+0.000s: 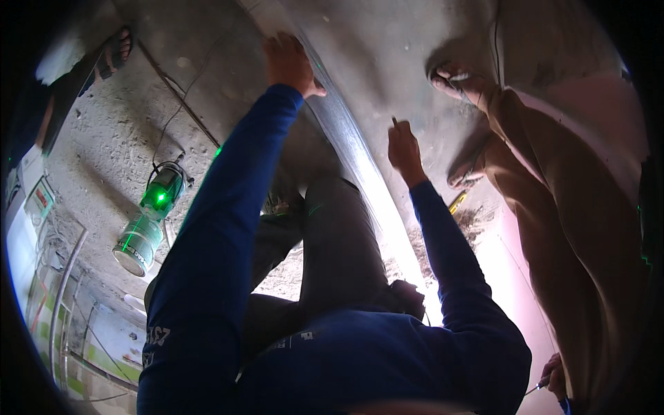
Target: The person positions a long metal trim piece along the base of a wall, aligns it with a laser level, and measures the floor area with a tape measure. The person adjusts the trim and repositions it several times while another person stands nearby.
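A long, shiny metal straightedge bar [346,135] lies slantwise along the grey floor, from the top middle down to the right, and glares brightly at its near end. My left hand [287,63] presses down on its far part, fingers stretched forward and thumb out to the side. To the right of the bar, just above the floor, my right hand [404,149] is closed around a short, thin pen-like stick [395,122]. Its tip pokes out beyond my fingers; the exact kind is too small to make out.
At left a green glowing laser level [164,190] stands by a round can [137,245], with a thin cable running from it. A person in brown trousers [553,187] stands close at right. A yellow tool [457,203] lies near them. Another person's foot [114,54] is upper left.
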A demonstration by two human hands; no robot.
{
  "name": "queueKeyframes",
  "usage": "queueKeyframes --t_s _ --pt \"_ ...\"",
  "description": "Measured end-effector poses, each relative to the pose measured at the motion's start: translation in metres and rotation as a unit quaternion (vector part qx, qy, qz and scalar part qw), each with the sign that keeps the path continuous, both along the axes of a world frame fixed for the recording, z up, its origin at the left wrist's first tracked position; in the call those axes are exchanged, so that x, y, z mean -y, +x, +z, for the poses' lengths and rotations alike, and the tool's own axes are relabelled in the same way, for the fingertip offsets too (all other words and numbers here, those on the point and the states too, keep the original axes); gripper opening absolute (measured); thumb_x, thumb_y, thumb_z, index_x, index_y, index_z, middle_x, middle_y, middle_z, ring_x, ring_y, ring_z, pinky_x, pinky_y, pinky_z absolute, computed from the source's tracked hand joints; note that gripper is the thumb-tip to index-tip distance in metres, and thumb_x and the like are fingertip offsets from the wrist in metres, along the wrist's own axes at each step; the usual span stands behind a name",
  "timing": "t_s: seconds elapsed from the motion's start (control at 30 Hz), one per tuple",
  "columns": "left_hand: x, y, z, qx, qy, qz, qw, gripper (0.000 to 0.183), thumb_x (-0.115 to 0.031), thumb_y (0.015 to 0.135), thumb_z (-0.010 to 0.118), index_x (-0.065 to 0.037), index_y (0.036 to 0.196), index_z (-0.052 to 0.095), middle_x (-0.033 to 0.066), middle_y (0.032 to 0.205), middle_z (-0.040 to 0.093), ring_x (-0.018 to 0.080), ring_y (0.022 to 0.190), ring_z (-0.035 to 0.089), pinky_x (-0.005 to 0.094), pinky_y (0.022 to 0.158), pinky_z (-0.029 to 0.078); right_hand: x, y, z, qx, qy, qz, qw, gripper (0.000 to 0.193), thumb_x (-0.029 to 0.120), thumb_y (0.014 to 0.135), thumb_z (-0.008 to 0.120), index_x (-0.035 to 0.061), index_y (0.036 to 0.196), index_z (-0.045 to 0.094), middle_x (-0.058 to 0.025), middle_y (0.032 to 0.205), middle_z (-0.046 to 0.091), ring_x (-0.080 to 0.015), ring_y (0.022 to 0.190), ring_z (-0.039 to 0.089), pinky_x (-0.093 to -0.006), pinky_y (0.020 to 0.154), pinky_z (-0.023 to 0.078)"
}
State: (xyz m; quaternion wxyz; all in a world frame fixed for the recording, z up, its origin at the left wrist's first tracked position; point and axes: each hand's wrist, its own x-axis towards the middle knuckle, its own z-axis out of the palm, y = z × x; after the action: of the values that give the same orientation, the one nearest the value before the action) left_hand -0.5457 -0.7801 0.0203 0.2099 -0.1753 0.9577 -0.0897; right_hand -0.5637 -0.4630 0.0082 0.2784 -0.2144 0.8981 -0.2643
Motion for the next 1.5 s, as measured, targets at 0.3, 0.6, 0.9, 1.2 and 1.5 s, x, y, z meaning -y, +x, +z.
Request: queueKeyframes --t_s 0.3,0.6,0.9,1.2,1.5 --pt "0.004 -0.003 0.012 0.058 0.061 0.033 0.996 0.127 -0.076 0.055 0.076 0.003 0.146 0.036 0.0272 0.15 0.032 0.043 0.14 0.028 0.0532 0.115 0.021 0.204 -0.081 -0.02 0.047 -0.077 -0.014 0.996 0.032 0.028 0.1 0.046 0.0001 0.105 0.062 -0.026 0.1 0.065 -0.0452 0.096 0.061 -0.0484 0.082 0.049" --pt "0.006 -0.002 0.012 0.057 0.085 0.043 0.994 0.128 -0.074 0.051 0.079 0.002 0.146 0.037 0.0271 0.15 0.032 0.0443 0.14 0.027 0.0568 0.115 0.017 0.244 -0.115 -0.023 0.0 -0.168 0.006 0.986 0.032 0.028 0.097 0.054 0.0001 0.1 0.068 -0.0207 0.089 0.067 -0.031 0.081 0.064 -0.0406 0.074 0.049" --pt "0.007 -0.002 0.02 0.041 0.08 0.066 0.994 0.13 -0.075 0.05 0.078 0.003 0.146 0.037 0.027 0.151 0.03 0.0464 0.14 0.026 0.0575 0.115 0.017 0.189 -0.067 -0.022 0.082 -0.25 -0.178 0.948 0.028 0.019 0.093 0.061 -0.0033 0.109 0.067 -0.0083 0.089 0.07 -0.0108 0.078 0.065 -0.0248 0.066 0.051" --pt "0.007 0.018 -0.017 -0.013 0.27 0.024 0.963 0.1 -0.062 0.067 0.077 -0.015 0.146 0.039 0.0147 0.149 0.041 0.033 0.141 0.031 0.0549 0.115 0.023 -0.023 0.025 -0.024 0.077 -0.171 -0.366 0.912 0.018 0.01 0.089 0.065 -0.0029 0.095 0.055 -0.0127 0.082 0.068 -0.0199 0.067 0.064 -0.032 0.066 0.055" --pt "-0.023 -0.077 0.174 0.274 0.04 -0.891 0.36 0.016 -0.026 0.089 0.061 -0.024 0.098 0.074 -0.0055 0.097 0.065 0.0229 0.135 0.042 0.0411 0.119 0.029 -0.211 0.109 -0.017 0.01 0.087 -0.38 0.921 0.023 0.002 0.086 0.045 0.002 0.104 0.059 -0.0208 0.092 0.065 -0.0348 0.088 0.064 -0.0407 0.079 0.05"
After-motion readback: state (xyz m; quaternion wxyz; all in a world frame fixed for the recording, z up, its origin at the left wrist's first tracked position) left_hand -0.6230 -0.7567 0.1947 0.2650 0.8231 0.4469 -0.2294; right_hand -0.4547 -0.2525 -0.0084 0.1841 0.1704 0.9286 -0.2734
